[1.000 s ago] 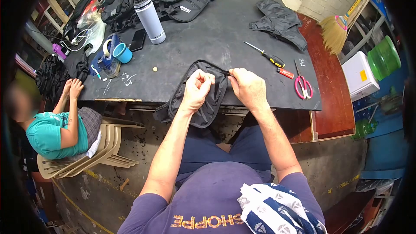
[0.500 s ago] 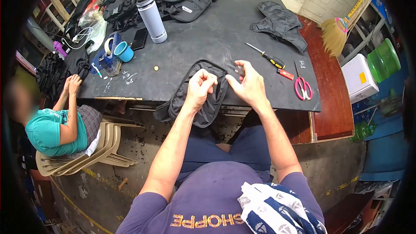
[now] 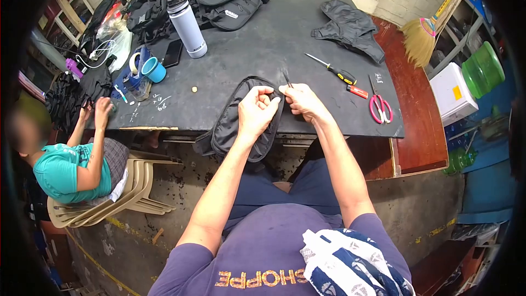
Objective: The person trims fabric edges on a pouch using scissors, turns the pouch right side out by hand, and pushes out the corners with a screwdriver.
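Observation:
A black zippered bag [image 3: 233,118] lies over the table's near edge, part of it hanging down toward my lap. My left hand [image 3: 256,114] is closed at the bag's upper right rim, thumb and fingertips pinched on its edge. Just to the right, my right hand [image 3: 307,104] is closed, its fingertips close to the left ones. A thin, dark, pointed thing [image 3: 286,78] sticks up from the right fingers; its kind is too small to tell. The palms and the bag's inside are partly hidden.
On the black table [image 3: 263,44] lie a screwdriver [image 3: 344,75], red lighter [image 3: 357,92], scissors [image 3: 380,108] and black fabric piece [image 3: 350,28]. A bottle [image 3: 188,30], blue cup [image 3: 154,69] and several black bags [image 3: 230,3] stand behind. A person [image 3: 74,167] sits at left.
My right hand has closed from spread fingers and moved left and down to the bag's rim. My left fingertips have shifted right to meet it. The seated person's hands have moved apart.

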